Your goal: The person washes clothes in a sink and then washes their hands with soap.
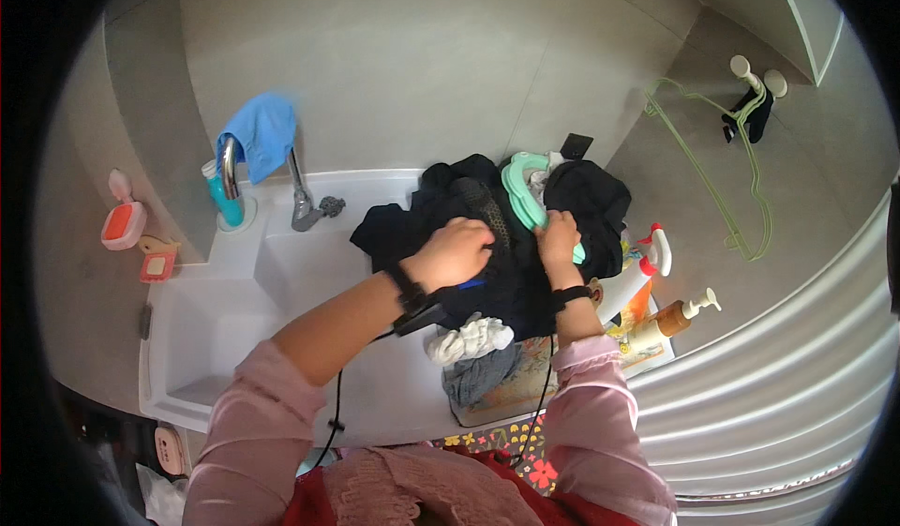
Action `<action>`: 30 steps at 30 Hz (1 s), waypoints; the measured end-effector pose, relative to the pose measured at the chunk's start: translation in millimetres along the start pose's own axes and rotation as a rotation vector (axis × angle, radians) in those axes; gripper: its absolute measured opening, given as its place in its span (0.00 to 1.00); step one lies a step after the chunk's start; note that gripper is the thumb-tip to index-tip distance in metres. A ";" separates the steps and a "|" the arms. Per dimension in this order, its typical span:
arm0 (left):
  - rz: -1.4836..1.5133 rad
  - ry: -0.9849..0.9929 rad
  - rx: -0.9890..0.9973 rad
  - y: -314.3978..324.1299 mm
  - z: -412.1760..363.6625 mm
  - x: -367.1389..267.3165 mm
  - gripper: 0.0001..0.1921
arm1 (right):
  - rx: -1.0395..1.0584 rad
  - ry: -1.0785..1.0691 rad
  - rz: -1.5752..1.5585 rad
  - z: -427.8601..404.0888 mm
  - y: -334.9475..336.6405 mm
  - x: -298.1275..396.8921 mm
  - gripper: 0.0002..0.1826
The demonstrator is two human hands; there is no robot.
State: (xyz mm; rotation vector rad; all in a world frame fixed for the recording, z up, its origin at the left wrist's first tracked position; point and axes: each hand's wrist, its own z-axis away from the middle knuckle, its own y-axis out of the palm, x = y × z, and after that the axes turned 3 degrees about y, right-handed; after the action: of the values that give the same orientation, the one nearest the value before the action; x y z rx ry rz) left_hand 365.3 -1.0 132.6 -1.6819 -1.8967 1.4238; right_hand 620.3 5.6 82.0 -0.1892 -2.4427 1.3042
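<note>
A heap of black clothes (450, 202) lies on the right part of a white sink unit. My left hand (455, 250) rests on the heap with its fingers curled; whether cloth is pinched in them is hidden. My right hand (560, 236) grips the lower end of mint-green plastic hangers (522, 185), which lie bunched on the clothes. Near my left hand a patterned dark strip (485, 206) runs over the cloth. Below the heap are a crumpled white cloth (472, 341) and a grey cloth (478, 373).
At the left stand a faucet (302, 199), a blue cloth (264, 132) and a turquoise bottle (226, 195). A spray bottle (633, 280) and a pump bottle (671, 320) are at the right. Green hangers (752, 195) hang on a wall hook, above a pale curtain (766, 413).
</note>
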 end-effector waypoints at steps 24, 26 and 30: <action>1.124 -0.989 -0.137 134.1 -105.6 37.1 0.12 | -0.081 -0.103 -0.019 -3.5 -9.8 2.7 0.15; 1.066 -1.020 -0.130 152.7 -93.2 54.3 0.12 | -0.182 -0.082 0.088 -13.4 -21.2 6.2 0.11; 0.798 -0.869 -0.175 189.8 -68.7 90.4 0.16 | -0.336 0.017 -0.090 -76.6 -92.8 32.8 0.12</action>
State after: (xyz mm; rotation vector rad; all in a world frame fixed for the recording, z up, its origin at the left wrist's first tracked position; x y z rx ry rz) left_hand 505.7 85.4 -15.0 -2.2863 -1.7630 2.7131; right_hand 623.7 22.0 205.6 -0.1725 -2.6082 0.8456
